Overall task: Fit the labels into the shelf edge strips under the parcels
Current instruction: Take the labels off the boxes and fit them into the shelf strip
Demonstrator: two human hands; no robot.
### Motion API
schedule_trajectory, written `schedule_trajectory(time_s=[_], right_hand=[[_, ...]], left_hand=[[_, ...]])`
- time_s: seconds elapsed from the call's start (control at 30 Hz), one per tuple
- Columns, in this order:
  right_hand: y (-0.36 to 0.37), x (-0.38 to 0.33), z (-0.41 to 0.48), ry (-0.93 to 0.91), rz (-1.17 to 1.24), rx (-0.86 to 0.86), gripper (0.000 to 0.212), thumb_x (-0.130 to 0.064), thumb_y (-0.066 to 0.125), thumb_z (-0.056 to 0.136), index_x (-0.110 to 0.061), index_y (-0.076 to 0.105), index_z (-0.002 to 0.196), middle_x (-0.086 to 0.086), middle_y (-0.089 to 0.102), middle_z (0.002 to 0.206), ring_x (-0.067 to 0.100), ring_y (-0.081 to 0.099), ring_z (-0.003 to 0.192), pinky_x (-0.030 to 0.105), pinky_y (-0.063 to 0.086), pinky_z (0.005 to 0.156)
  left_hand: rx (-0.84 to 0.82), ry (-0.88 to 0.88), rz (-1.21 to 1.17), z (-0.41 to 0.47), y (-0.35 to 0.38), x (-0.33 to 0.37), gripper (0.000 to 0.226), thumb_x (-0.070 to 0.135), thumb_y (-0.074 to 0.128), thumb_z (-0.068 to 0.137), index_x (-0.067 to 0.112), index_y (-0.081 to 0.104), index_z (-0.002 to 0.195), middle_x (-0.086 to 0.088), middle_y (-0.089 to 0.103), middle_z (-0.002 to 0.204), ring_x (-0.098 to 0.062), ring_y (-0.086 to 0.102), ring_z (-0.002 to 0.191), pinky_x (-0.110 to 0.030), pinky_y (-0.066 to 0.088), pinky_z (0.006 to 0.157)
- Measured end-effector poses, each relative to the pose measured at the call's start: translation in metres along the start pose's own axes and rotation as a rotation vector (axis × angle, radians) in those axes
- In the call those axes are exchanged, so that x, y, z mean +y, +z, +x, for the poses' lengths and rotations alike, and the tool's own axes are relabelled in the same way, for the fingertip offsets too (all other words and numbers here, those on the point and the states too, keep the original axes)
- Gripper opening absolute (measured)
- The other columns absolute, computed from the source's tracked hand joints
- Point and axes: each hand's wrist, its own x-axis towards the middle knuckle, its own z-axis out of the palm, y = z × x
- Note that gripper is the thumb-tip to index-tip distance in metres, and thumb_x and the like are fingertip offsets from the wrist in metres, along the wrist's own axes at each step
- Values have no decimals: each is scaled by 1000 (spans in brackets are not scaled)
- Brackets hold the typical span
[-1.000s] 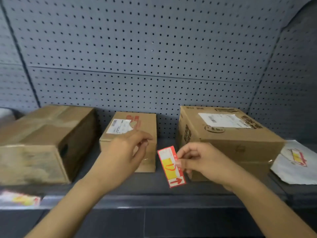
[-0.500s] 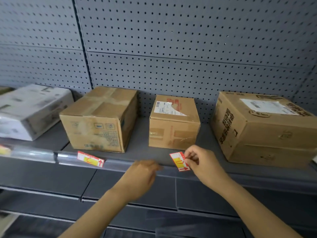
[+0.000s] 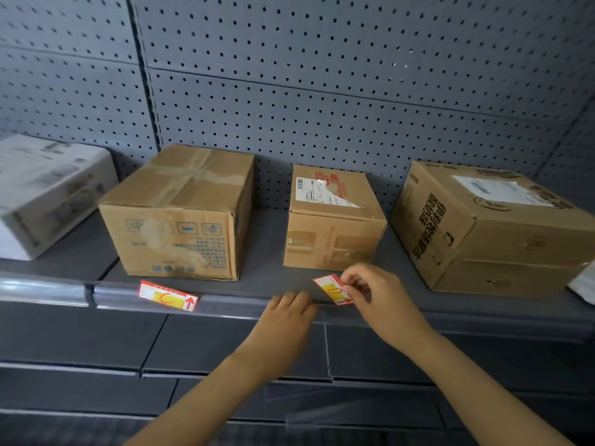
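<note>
Pinching label (image 3: 331, 289) w/ R hand (image 3: 380, 297) | L hand (image 3: 283, 320) on strip (image 3: 231, 305)

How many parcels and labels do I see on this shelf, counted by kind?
Brown cardboard boxes: 3
White box: 1
White bag, cut off at the right edge: 1
Red-and-yellow labels: 2, one in the edge strip, one pinched by the right hand
Total: 7
</note>
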Motion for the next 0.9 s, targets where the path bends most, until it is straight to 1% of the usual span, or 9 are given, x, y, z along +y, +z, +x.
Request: schedule_trajectory(time_s=[0.13, 0.27, 0.37, 0.47, 0.6, 0.67, 0.73, 0.8, 0.9], right_hand=[[2, -1, 5, -6, 18, 5, 21, -6, 66, 83, -23, 61, 92, -10, 64, 90, 2, 59, 86, 24, 52, 74], [4, -3, 7, -16, 44, -46, 17, -7, 65, 84, -22, 62, 93, -10, 64, 91, 1, 59, 86, 20, 51, 73], [11, 2, 8, -6, -11, -136, 17, -8, 62, 86, -23, 61, 93, -8, 62, 91, 2, 58, 84, 26, 52, 73], [18, 6, 6, -16, -92, -178, 17, -8, 59, 87, -23, 60, 94, -8, 59, 93, 6, 56, 82, 32, 52, 70], [20, 3, 6, -95, -201, -192, 15, -15, 59, 88, -22, 62, 100, -6, 58, 100, 9, 53, 90, 29, 49, 72], [15, 2, 8, -107, -210, -172, 18, -16, 59, 88, -22, 63, 105, -7, 59, 104, 8, 53, 95, 27, 49, 75], [8, 3, 8, -100, -186, -130, 19, -16, 57, 90, -23, 64, 107, -8, 59, 105, 6, 53, 97, 25, 48, 77], [-1, 5, 4, -97, -184, -101, 19, -17, 56, 90, -23, 64, 106, -10, 60, 105, 4, 52, 97, 22, 46, 78], [-16, 13, -12, -107, -214, -79, 17, -17, 57, 90, -21, 65, 104, -8, 62, 102, 6, 54, 94, 23, 47, 78]], left_hand=[[6, -19, -23, 2, -1, 2, 39, 16, 47, 90, 15, 47, 129, -5, 45, 126, -24, 41, 113, -33, 29, 97], [26, 28, -91, -3, 3, -3, 39, 10, 54, 82, 13, 54, 121, -8, 51, 116, -27, 48, 102, -35, 36, 90], [26, 71, -89, -6, 8, -6, 49, 9, 64, 71, 14, 57, 119, -7, 56, 112, -26, 54, 94, -37, 45, 82], [23, 70, -37, -9, 7, -1, 57, 11, 58, 78, 13, 46, 133, -7, 50, 122, -26, 49, 103, -37, 40, 91], [29, 55, 37, -11, 1, 3, 59, 12, 48, 86, 14, 34, 142, -8, 43, 132, -26, 43, 112, -36, 34, 96], [41, 62, 13, -10, -1, 2, 55, 13, 51, 85, 15, 40, 139, -6, 47, 129, -25, 47, 110, -35, 37, 95], [38, 91, -26, -7, -4, -2, 47, 15, 61, 78, 17, 56, 124, -3, 58, 113, -23, 57, 97, -35, 46, 84], [31, 92, -68, 0, -13, 0, 36, 17, 67, 72, 19, 63, 108, -1, 63, 100, -20, 61, 85, -33, 50, 74], [79, 124, -100, 19, -28, 14, 25, 21, 55, 84, 22, 61, 108, 2, 60, 101, -18, 58, 89, -31, 45, 78]])
